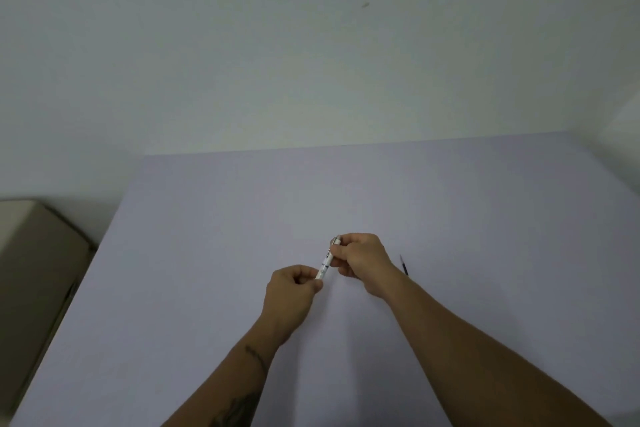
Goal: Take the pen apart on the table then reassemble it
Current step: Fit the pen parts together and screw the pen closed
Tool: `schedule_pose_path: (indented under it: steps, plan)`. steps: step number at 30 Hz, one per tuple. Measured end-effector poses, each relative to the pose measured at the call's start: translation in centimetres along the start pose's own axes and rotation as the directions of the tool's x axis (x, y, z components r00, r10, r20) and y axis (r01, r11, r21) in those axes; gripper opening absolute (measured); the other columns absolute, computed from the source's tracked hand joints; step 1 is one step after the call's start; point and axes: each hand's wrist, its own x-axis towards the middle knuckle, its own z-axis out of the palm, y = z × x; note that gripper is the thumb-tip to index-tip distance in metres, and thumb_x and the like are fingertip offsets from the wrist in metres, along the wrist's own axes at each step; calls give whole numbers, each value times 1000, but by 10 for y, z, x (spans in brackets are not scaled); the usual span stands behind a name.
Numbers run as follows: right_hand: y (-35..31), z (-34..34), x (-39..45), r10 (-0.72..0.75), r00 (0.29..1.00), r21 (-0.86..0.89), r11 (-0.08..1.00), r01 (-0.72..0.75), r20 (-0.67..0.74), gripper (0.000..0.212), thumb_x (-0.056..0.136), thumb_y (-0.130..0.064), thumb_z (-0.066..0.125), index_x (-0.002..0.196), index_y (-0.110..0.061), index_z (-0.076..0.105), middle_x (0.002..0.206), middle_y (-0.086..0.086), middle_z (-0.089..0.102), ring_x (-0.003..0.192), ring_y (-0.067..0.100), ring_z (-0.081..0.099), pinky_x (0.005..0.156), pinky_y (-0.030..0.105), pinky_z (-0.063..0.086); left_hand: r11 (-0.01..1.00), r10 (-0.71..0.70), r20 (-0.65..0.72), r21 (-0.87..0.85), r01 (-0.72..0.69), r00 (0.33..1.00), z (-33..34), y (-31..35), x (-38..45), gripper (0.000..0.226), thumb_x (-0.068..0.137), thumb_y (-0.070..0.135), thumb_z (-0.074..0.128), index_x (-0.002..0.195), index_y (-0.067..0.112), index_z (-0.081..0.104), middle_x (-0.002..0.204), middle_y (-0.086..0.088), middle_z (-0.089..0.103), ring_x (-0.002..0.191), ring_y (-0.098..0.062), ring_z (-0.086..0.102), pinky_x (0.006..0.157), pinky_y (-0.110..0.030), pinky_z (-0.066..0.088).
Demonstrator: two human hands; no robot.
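Observation:
A white pen barrel (pixel 327 259) is held slanted above the pale lilac table (pixel 214 225), upper end toward the right. My right hand (pixel 362 258) grips its upper end, where a metal clip shows. My left hand (pixel 294 291) pinches its lower end between thumb and fingertips. A thin dark refill (pixel 404 265) lies on the table just right of my right wrist, partly hidden by the forearm.
A beige cardboard box (pixel 31 270) stands off the table's left edge. A plain white wall rises behind the table's far edge. The table's right edge runs diagonally at the far right.

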Motion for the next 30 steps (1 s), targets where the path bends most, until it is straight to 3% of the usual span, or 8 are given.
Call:
schedule_pose_path:
  steps: [4, 10, 15, 20, 24, 27, 30]
  plan:
    - [-3, -1, 1, -25, 1000, -84, 996, 25, -4, 8, 91, -6, 65, 89, -6, 73, 77, 5, 73, 65, 13, 67, 61, 24, 54, 1000, -1, -27, 30, 2, 1000, -1, 2, 2, 8, 83, 7, 69, 83, 12, 75, 63, 1, 61, 58, -13, 52, 55, -23, 44]
    - [8, -4, -5, 14, 1000, -53, 999, -14, -5, 9, 88, -7, 66, 88, -2, 74, 76, 10, 70, 66, 17, 63, 59, 26, 51, 995, 51, -34, 90, -48, 998, 5, 8, 6, 6, 83, 9, 71, 88, 11, 71, 70, 1, 62, 59, -10, 54, 56, -19, 42]
    - [15, -2, -6, 4, 999, -135, 991, -8, -32, 12, 88, -12, 68, 94, -4, 73, 84, 10, 73, 69, 15, 67, 61, 26, 52, 979, 101, -41, 181, -92, 994, 20, 7, 7, 16, 80, 10, 76, 91, 13, 65, 72, 0, 62, 60, -11, 54, 58, -19, 46]
    - [14, -16, 5, -70, 986, -265, 964, 28, -150, 11, 86, -14, 62, 88, -6, 69, 80, 10, 71, 70, 19, 65, 66, 38, 57, 962, 152, 0, 228, -148, 988, 29, -3, 9, 15, 86, 20, 71, 98, 19, 62, 88, -1, 65, 69, -11, 61, 66, -22, 51]
    - [17, -40, 14, -139, 970, -527, 850, 14, -198, 8, 81, -19, 60, 77, -14, 64, 72, 0, 65, 66, 19, 61, 60, 28, 48, 796, 185, 84, 572, -199, 979, 31, -17, 20, 46, 90, 36, 56, 132, 21, 48, 134, 0, 52, 115, -19, 55, 98, -35, 49]
    - [28, -52, 20, -107, 974, -657, 752, -51, -199, 5, 79, -20, 61, 79, -16, 60, 82, 3, 67, 79, 27, 66, 65, 27, 45, 517, 75, 203, 829, -212, 976, 37, -26, 27, 78, 88, 52, 47, 152, 17, 20, 159, -8, 19, 143, -30, 25, 114, -48, 30]
    - [40, -56, 28, -74, 974, -708, 699, -102, -214, 11, 79, -21, 61, 88, -14, 59, 98, 11, 68, 93, 33, 67, 71, 30, 48, 404, -52, 193, 902, -156, 980, 47, -35, 34, 100, 82, 64, 45, 156, 17, -2, 163, -13, -13, 150, -37, -7, 118, -61, 9]
